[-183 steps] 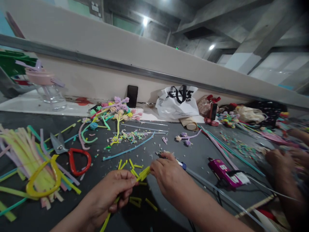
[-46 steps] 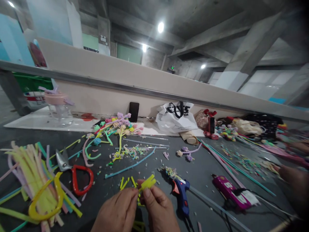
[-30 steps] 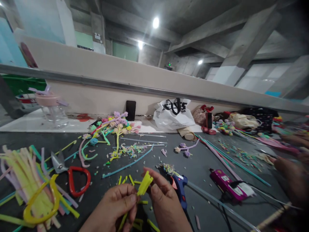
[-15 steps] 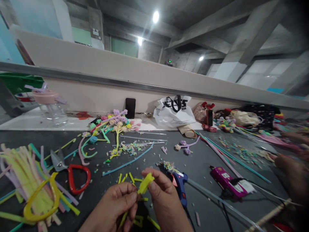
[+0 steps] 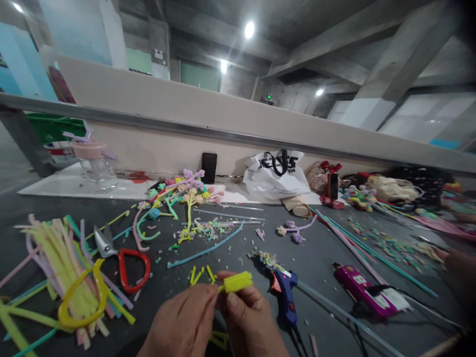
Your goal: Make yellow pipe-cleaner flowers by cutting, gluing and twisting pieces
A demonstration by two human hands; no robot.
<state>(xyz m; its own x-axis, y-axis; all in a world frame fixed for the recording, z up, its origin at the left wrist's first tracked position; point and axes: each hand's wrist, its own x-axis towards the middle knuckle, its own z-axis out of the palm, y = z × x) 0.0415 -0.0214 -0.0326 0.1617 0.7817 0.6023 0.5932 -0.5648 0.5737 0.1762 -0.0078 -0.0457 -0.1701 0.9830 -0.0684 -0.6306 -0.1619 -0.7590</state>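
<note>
My right hand (image 5: 251, 315) is closed around a short, thick yellow pipe-cleaner piece (image 5: 238, 281), pinching it between thumb and fingers. At its left end, the fingers of my left hand (image 5: 182, 317) are pressed together on a thin part of the same piece; the fingertips are partly hidden behind the hand's back. Just beyond the hands lie several short cut yellow pipe-cleaner pieces (image 5: 210, 273), and more yellow shows under my wrists. To the right rests a blue hot glue gun (image 5: 286, 295) with scraps around its nozzle.
Scissors (image 5: 134, 287) with red and yellow handles lie at left on a bundle of pipe cleaners (image 5: 61, 263). Finished pipe-cleaner flowers (image 5: 191, 181), a phone (image 5: 209, 167) and a white bag (image 5: 275, 173) stand behind. At right are a purple corded device (image 5: 366, 292) and another person's hand (image 5: 461, 267).
The yellow piece has turned more level, its fuzzy end now pointing right. My left hand has rolled over so its back shows. The whole view has shifted slightly, moving things rightward.
</note>
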